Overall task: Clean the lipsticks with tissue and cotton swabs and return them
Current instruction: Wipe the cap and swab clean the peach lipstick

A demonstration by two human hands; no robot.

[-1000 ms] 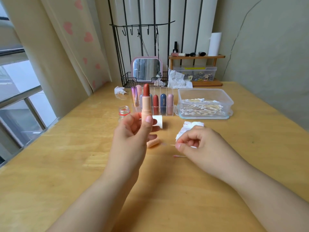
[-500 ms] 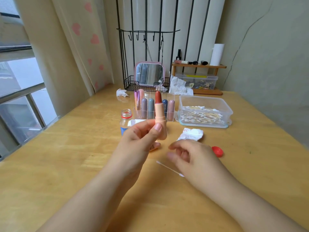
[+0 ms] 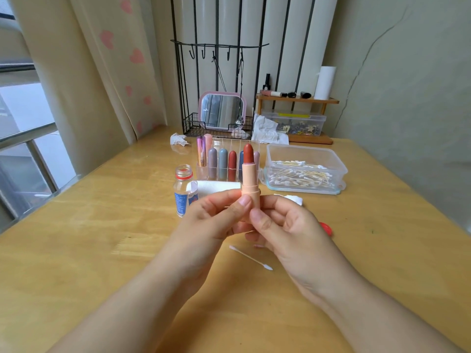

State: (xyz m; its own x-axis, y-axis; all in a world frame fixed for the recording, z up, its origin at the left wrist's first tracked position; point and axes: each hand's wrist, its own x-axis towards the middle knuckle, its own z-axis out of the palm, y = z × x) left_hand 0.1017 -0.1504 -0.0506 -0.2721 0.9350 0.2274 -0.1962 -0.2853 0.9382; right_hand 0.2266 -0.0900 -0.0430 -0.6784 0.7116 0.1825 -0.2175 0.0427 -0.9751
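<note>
Open lipstick [image 3: 249,179] being held upright by both hands, left hand [image 3: 216,220] and right hand [image 3: 283,225] gripping its base, above the tabletop [image 3: 102,238], swab [image 3: 251,258] lying just below the lipstick, organizer [image 3: 226,161] behind it.

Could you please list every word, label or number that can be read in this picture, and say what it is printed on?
Nothing here can be read for certain.
Small bottle: blue and red label, print too small and blurred.
Purple lipstick tube in the organiser: a mark low on its side, too blurred.
Clear storage box under the shelf: yellow sticker, no legible text.
Held lipstick: no visible print.
</note>
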